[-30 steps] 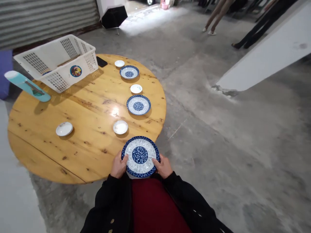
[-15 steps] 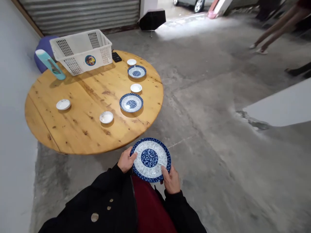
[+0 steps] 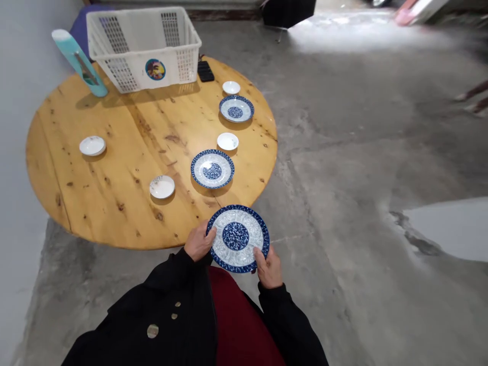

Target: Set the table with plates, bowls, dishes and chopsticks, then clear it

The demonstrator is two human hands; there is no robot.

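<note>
A blue-and-white patterned plate (image 3: pixel 235 237) is held out in front of my body, just off the near edge of the round wooden table (image 3: pixel 125 213). My left hand (image 3: pixel 200 241) grips its left rim, thumb on top. On the lower right rim my right hand (image 3: pixel 269 267) is closed, its thumb also over the edge; the fingers underneath are hidden. Two similar plates lie on the table, a nearer plate (image 3: pixel 212 169) and a farther plate (image 3: pixel 236 109). Small white dishes stand about: one dish (image 3: pixel 162 187) near the front, another dish (image 3: pixel 92 146) at the left.
A white plastic basket (image 3: pixel 152 71) stands at the table's back, beside a turquoise holder (image 3: pixel 82 66) and a black phone-like object (image 3: pixel 206 71). More small dishes (image 3: pixel 227 141) sit along the right side. A white pillar base (image 3: pixel 450 229) rises from the concrete floor (image 3: pixel 343 168).
The table and its dishes appear larger and closer, as my view has moved in. Both hands still hold the plate, which now overlaps the table's near edge in view.
</note>
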